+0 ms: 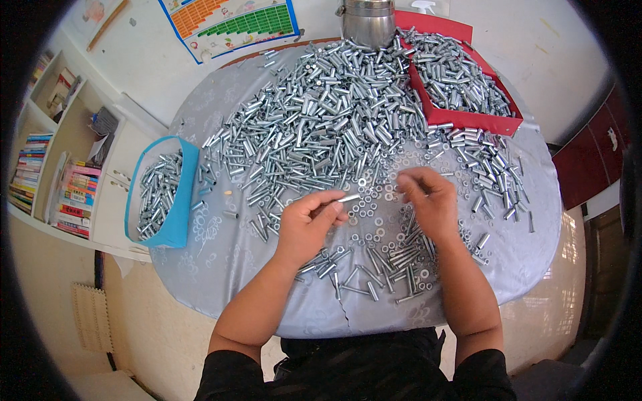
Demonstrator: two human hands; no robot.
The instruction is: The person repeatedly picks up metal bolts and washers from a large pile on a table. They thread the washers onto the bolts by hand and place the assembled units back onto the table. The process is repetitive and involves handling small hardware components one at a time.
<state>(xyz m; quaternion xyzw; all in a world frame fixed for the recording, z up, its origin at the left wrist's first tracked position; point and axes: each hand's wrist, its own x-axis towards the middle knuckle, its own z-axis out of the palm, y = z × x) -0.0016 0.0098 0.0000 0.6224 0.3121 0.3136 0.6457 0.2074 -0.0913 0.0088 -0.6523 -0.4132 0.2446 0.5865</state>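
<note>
Your left hand (306, 220) has a bolt (348, 198) pinched between thumb and fingers, back end hidden in your grip, while your right hand (429, 204) sits apart by the washers (389, 188), fingers curled so I honestly can't tell if they've got anything. Past that, the pile's (314, 120) too tangled to pick out single bits, blue box (179, 217) left, red box (471, 121) right, and the pot (369, 28) behind is cut off up top.

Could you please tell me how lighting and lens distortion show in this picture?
Head view: black rounded rim, bookshelf leaning and warped towards the left edge; in the same view, glints on the heaped metal fasteners, pale sheen on the tablecloth, bright patches on the floor at right.
</note>
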